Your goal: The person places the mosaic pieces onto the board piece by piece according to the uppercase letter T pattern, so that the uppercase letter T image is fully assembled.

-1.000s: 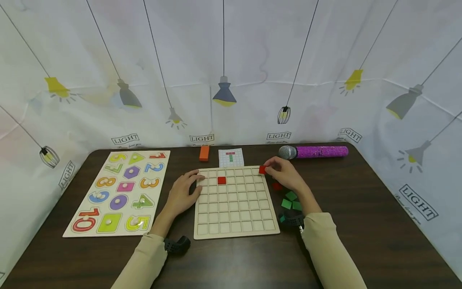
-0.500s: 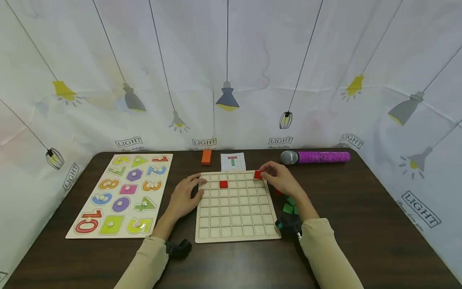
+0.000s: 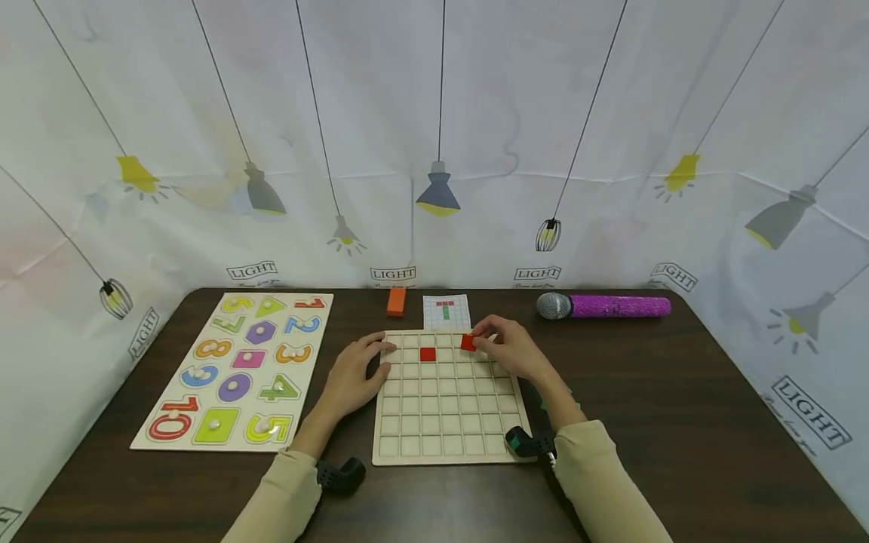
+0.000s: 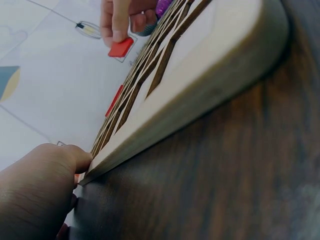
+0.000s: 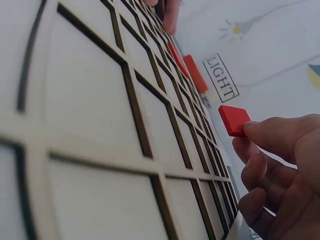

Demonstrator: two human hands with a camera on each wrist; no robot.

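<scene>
A pale wooden grid board (image 3: 429,427) lies on the dark table. One red square tile (image 3: 428,354) sits in a cell near its far left. The left hand (image 3: 348,377) rests along the board's left edge, fingers spread and reaching over the rim; its thumb touches the edge in the left wrist view. Between thumb and fingertips, the right hand (image 3: 514,351) pinches another red square tile (image 5: 233,120) above the board's far rows. That held tile is tilted and clear of the grid in the right wrist view.
A printed pattern card (image 3: 446,312) lies just behind the board, with an orange block (image 3: 397,302) to its left. A purple microphone (image 3: 604,306) lies back right. A number-and-shape puzzle board (image 3: 231,372) occupies the left. The right forearm mostly hides the green tiles (image 3: 544,406).
The right hand has carried its red tile leftward from the board's far right corner, closer to the placed red tile. The left hand stays at the board's edge. The head view has shifted slightly.
</scene>
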